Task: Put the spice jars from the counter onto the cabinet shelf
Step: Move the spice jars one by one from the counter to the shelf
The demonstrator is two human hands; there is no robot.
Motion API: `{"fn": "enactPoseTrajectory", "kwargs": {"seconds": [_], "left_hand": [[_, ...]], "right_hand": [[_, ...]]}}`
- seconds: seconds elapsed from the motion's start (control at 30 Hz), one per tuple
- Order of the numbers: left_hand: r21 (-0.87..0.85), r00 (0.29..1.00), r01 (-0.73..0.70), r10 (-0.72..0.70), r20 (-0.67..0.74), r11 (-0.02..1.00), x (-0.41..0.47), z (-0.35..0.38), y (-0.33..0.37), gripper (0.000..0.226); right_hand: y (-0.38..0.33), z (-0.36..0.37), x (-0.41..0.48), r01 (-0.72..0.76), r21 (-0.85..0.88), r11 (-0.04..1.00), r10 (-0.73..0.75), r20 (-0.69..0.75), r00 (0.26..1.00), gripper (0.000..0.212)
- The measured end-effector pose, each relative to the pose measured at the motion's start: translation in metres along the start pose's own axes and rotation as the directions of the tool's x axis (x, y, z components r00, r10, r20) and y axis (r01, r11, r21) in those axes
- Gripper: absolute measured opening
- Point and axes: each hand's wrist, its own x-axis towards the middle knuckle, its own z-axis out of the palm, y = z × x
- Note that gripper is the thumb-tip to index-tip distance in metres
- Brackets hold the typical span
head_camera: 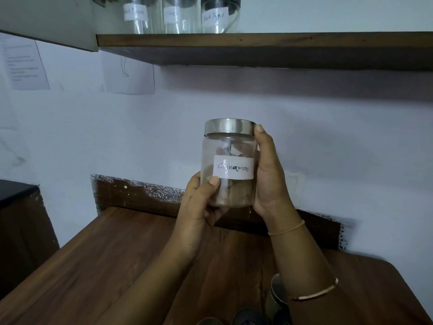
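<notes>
Held upright in the air above the bench (140, 249), the cinnamon jar (228, 164) is clasped from both sides, well below the shelf (257, 39). The left hand (199, 207) is wrapped around the jar's lower left, its fingers (214, 180) pressed on the glass beside the label (234, 170). The right hand (269, 174) is closed along the right wall, with one fingertip laid against the steel lid (230, 129). Brown pieces are seen settled in the bottom of the jar.

Three labelled jars (178, 15) are already stood at the left end of the shelf, while the board to their right is bare. Further lids (277, 294) are glimpsed at the bottom edge, partly hidden by the right forearm, so more jars are probably left to be moved.

A slip is the likely risk: smooth glass could be lost during the lift if one hand is released early. The shelf's front edge could also be struck by the lid, or the standing jars knocked if the jar is set too close.
</notes>
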Motion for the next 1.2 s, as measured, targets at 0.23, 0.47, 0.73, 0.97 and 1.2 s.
{"fn": "enactPoseTrajectory", "kwargs": {"seconds": [0.23, 0.47, 0.73, 0.97, 1.2], "left_hand": [[-0.080, 0.996, 0.015, -0.008, 0.089, 0.997, 0.011, -0.014, 0.023, 0.051], [-0.126, 0.988, 0.056, -0.037, 0.150, 0.990, 0.019, -0.031, 0.045, 0.064], [-0.124, 0.980, 0.066, -0.041, 0.193, 0.990, 0.024, -0.049, 0.052, 0.060], [-0.125, 0.986, 0.008, 0.013, 0.165, 0.992, 0.031, -0.053, 0.054, 0.048], [0.012, 0.985, -0.090, 0.087, 0.147, 0.996, 0.044, -0.046, 0.066, 0.053]], "right_hand": [[-0.007, 0.025, 0.002, 0.203, -0.243, 0.949, -0.207, 0.009, 0.978, 0.045], [-0.003, 0.053, 0.001, 0.266, -0.288, 0.920, -0.280, -0.009, 0.960, 0.037], [0.003, 0.071, 0.000, 0.269, -0.309, 0.912, -0.293, -0.032, 0.956, 0.036], [0.001, 0.072, 0.000, 0.199, -0.422, 0.884, -0.229, -0.021, 0.973, 0.062], [-0.007, 0.073, -0.002, 0.221, -0.551, 0.805, -0.187, 0.117, 0.975, 0.069]]}}
